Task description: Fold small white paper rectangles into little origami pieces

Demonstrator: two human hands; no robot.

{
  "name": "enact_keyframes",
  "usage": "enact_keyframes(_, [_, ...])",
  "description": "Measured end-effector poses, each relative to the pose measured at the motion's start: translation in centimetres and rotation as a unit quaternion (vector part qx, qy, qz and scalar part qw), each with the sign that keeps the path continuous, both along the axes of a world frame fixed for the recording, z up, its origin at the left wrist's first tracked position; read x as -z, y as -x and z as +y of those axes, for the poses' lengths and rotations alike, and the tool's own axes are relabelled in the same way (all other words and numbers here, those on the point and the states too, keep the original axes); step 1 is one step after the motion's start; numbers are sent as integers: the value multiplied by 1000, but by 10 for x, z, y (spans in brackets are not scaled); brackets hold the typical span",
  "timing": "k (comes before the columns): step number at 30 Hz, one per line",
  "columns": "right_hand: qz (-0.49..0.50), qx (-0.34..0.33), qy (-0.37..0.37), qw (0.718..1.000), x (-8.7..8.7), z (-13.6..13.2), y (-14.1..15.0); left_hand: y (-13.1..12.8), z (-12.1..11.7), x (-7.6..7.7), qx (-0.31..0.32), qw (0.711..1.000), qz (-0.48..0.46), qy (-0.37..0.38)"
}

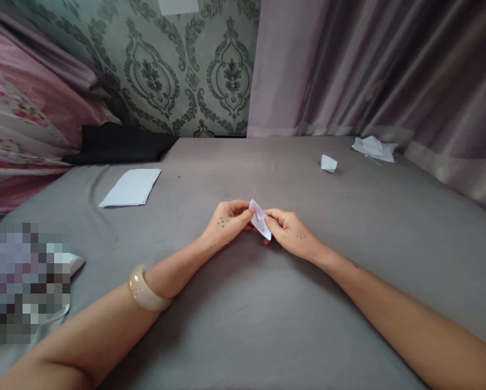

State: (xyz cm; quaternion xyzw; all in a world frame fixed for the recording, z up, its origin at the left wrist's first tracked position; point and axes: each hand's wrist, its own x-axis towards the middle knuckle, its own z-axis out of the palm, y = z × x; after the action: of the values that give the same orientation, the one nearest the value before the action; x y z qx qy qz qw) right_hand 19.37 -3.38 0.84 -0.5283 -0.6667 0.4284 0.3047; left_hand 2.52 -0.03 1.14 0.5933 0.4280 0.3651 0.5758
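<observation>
Clock dirs from the held paper. Surface: wide grey cloth (246, 325), lightly creased. Damask wallpaper (192, 70), grey-green w/ dark motifs, approx. 11 o'clock; mauve curtain (348, 65), pleated, at 1. Floral pink fabric (19, 114) hangs at far 10, w/ black cloth (124, 143) nearer in, same dir. White paper stack (132, 188) lies flat btwn 9 & 10. Small folded paper piece (329, 163) sits btwn 1 & 2; loose paper pile (375, 148) beyond it at 2, near the curtain.

Held paper (260, 219): plain white, small, folded, narrow & pointed at top, tilted from 11 to 5, just above the cloth. L hand (226, 222) pinches its 9 o'clock edge; R hand (293, 233) pinches the 3 o'clock edge, thumb on near face.
</observation>
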Motion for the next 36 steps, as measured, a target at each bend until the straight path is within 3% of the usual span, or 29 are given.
enact_keyframes(9, [-31,81,-23,996,-1,1,7,-2,0,12,30,992,61,-103])
enact_keyframes(23, [12,79,28,996,-4,2,8,-4,-5,-1,38,993,93,-69])
enact_keyframes(28, [1,102,19,995,-8,0,9,-5,-7,0,66,991,88,-81])
enact_keyframes(36, [8,107,6,994,-4,1,7,-3,-7,7,52,984,105,-137])
